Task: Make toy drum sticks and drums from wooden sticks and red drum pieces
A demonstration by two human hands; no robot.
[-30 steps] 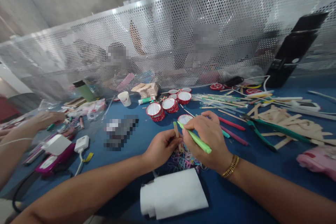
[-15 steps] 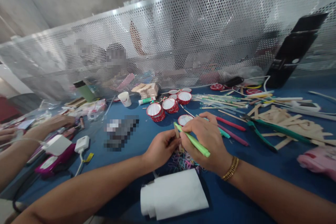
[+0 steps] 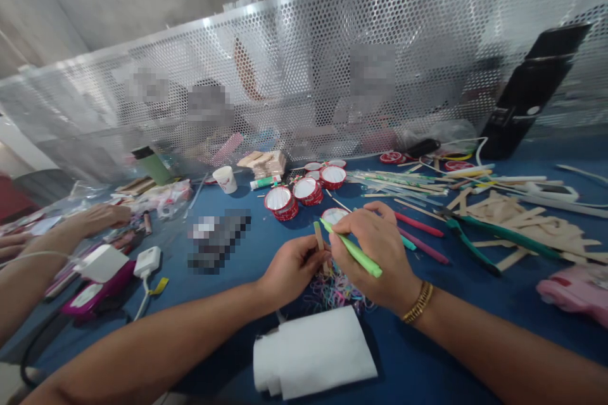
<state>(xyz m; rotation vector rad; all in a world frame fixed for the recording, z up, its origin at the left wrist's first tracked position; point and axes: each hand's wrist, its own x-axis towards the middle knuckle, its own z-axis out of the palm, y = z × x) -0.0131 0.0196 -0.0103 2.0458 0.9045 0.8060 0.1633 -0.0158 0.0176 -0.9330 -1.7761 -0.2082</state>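
Both hands meet just in front of the red-rimmed cups [image 3: 304,190], over a tangle of coloured rubber bands [image 3: 335,291] on the blue table [image 3: 427,354]. The left hand [image 3: 291,269] pinches a wooden craft stick [image 3: 319,240] upright between thumb and fingertips, apparently so its face is steady and turned toward the other hand. The right hand [image 3: 377,253] grips a light green marker [image 3: 354,248] like a pen, its tip touching the stick near the top. A folded white cloth [image 3: 316,351] lies nearer the person than the cups, below the hands. Green-handled pliers [image 3: 479,234] and loose wooden sticks [image 3: 522,224] lie right of the cups; left of them, another person's hand [image 3: 95,218] rests among clutter.
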